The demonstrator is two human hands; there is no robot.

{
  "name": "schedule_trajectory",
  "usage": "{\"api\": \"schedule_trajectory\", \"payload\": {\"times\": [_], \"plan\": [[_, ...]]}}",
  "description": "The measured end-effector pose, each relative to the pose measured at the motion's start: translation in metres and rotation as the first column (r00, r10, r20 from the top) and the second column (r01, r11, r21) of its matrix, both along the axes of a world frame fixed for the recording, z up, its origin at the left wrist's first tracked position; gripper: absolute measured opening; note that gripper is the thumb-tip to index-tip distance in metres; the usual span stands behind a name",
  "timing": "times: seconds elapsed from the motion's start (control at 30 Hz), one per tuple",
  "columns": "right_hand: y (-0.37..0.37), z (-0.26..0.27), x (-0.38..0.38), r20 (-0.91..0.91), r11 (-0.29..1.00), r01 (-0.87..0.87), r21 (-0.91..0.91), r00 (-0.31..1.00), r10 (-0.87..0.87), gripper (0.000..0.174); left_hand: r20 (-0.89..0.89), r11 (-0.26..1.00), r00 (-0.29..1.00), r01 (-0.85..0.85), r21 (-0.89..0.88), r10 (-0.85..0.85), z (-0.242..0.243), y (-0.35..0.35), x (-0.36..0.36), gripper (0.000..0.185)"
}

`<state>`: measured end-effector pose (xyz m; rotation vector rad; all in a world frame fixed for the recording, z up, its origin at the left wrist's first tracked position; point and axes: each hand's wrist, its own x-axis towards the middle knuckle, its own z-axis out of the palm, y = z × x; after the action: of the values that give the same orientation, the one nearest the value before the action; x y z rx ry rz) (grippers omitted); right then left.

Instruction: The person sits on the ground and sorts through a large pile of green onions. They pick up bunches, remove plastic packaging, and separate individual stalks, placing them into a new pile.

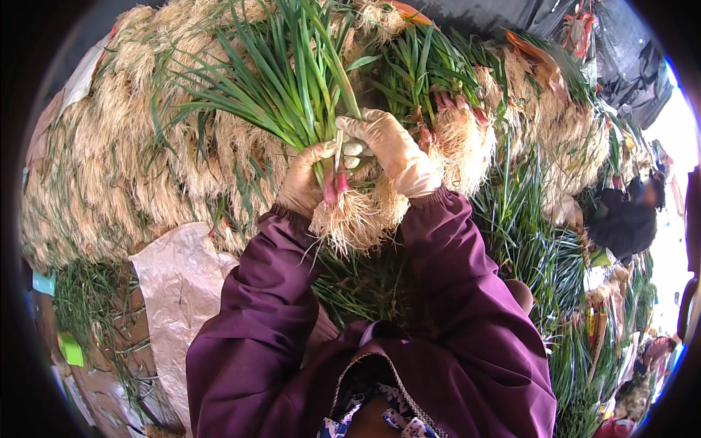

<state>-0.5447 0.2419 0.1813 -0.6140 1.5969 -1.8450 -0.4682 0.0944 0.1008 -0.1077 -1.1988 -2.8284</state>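
A bunch of green garlic or similar allium (301, 87) stands upright before me, long green leaves up and pink-red stem bases below. Its pale stringy roots (348, 219) hang over the gap between my forearms. My left hand (303, 180), in a thin pale glove, grips the stems just above the red bases. Gloved the same way, my right hand (397, 150) pinches a stalk at the bunch's right side. A thin whitish strip hangs between the two hands; whether it is peel or a stem cannot be told.
A large heap of bundles (126, 137), roots outward, rises in front. More red-based bundles (460, 120) lie right of my hands. A pale plastic sheet (181, 290) is at lower left. Long green leaves (515, 219) cover the right side, where another person (624, 219) works farther off.
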Motion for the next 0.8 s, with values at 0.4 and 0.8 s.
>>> {"api": "schedule_trajectory", "payload": {"times": [0.4, 0.8], "plan": [[0.014, -0.022, -0.006, -0.065, 0.999, -0.028, -0.017, 0.998, 0.027, 0.024, 0.018, 0.998, 0.998, 0.056, 0.013, -0.056, 0.020, 0.013, 0.015, 0.029], [0.063, -0.011, 0.018, 0.180, 0.689, -0.130, -0.713, 0.916, 0.359, 0.014, 0.097, 0.989, 0.987, 0.134, -0.055, -0.129, 0.013, -0.017, 0.012, 0.033]]}}
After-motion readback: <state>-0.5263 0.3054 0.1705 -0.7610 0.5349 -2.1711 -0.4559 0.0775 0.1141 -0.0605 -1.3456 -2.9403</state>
